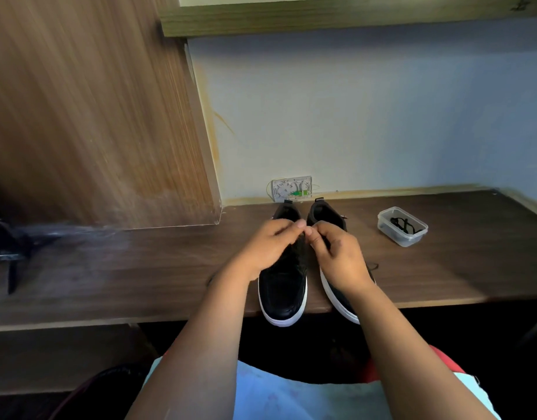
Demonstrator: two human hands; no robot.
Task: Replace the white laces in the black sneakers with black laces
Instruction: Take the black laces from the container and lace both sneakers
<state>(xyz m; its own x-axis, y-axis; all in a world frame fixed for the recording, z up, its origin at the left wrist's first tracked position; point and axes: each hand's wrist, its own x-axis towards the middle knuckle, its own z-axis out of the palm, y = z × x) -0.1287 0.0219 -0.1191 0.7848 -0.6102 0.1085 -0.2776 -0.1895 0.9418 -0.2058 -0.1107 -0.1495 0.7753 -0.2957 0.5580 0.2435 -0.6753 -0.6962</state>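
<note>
Two black sneakers with white soles stand side by side on the dark brown wooden surface (443,268), toes toward the person and poking just past the front edge, heels toward the pale blue wall (382,116). Left black sneaker (284,289) sits just beside the right black sneaker (337,295), near but apart at the toes. Left hand (268,250) hovers over the lace area of the left sneaker, fingers curled, thumb and fingertip pinched together at the tongue area; right hand (340,256) is close against it, fingers curled too, fingertips meeting the left hand's between the two shoes. Both grips narrow, pinching something thin and dark, likely a black lace, too blurred and hidden to tell for sure. A thin dark lace end (372,266) lies on the surface just right of the right sneaker. A small clear plastic rectangular container (408,237) sits well to the right of the shoes, with a tangle of black laces (402,224) inside. A white wall socket plate (292,189) with green parts is on the wall right behind the heels. Brown wood-grain panel (94,116) stands at left.
</note>
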